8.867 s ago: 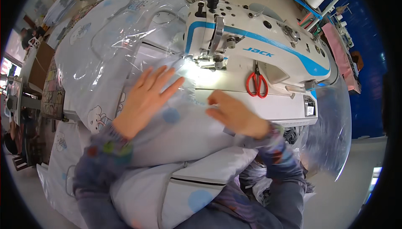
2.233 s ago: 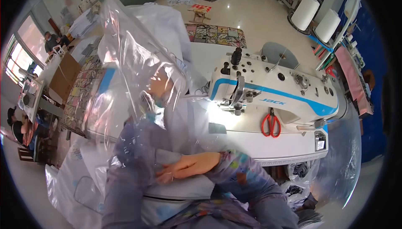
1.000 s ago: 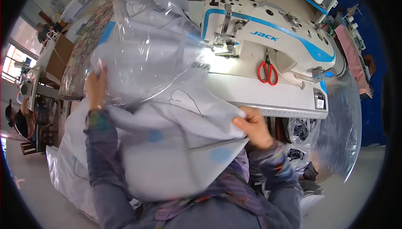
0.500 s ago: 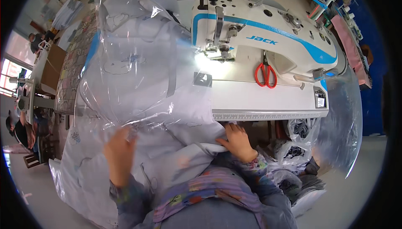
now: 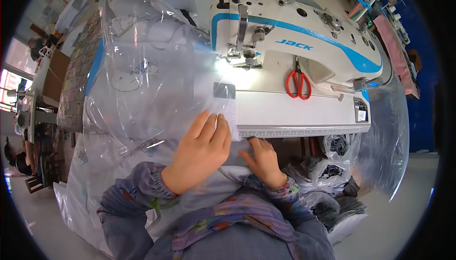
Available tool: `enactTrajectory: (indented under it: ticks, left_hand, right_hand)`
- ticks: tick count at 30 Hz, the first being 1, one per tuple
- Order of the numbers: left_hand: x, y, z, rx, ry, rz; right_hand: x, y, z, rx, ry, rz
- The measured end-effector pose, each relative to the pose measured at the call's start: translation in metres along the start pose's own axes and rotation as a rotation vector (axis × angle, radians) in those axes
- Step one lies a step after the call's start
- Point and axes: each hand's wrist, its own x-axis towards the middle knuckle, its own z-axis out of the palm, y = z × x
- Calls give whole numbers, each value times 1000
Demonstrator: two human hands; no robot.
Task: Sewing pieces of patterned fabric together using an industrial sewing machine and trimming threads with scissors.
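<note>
A wide white cloth with line drawings lies under and around a clear plastic sheet, left of the sewing machine, and hangs over the table's front edge. My left hand rests flat on the cloth near its right border, fingers stretched toward the lit needle area. Just right of it, my right hand is at the table's front edge beside the cloth's border. Its thumb stands apart from its fingers, whose tips are partly hidden. A dark grey rectangular patch lies on the border ahead of my left hand.
Red-handled scissors lie on the machine bed. Clear bags with dark bundles stand below the table at right. A clear plastic sheet hangs farther right. Another person is at the far left.
My left hand has moved right and forward, from the plastic sheet's near edge to the cloth's right border. My right hand has shifted slightly and stays at the table's front edge.
</note>
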Motion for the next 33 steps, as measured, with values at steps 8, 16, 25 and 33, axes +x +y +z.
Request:
enactTrajectory:
  ticks: [8, 16, 25, 33]
  left_hand:
    - [-9, -7, 58, -392, -166, -267]
    - [2, -24, 62, -538, 3, -275]
    - [12, -12, 68, -593, -3, -249]
    - [21, -19, 79, -575, -146, -301]
  right_hand:
    - [20, 3, 39, 1178, -404, 294]
    - [19, -40, 12, 915, -176, 33]
    - [41, -43, -18, 945, -344, 136]
    - [64, -53, -31, 1226, -389, 397]
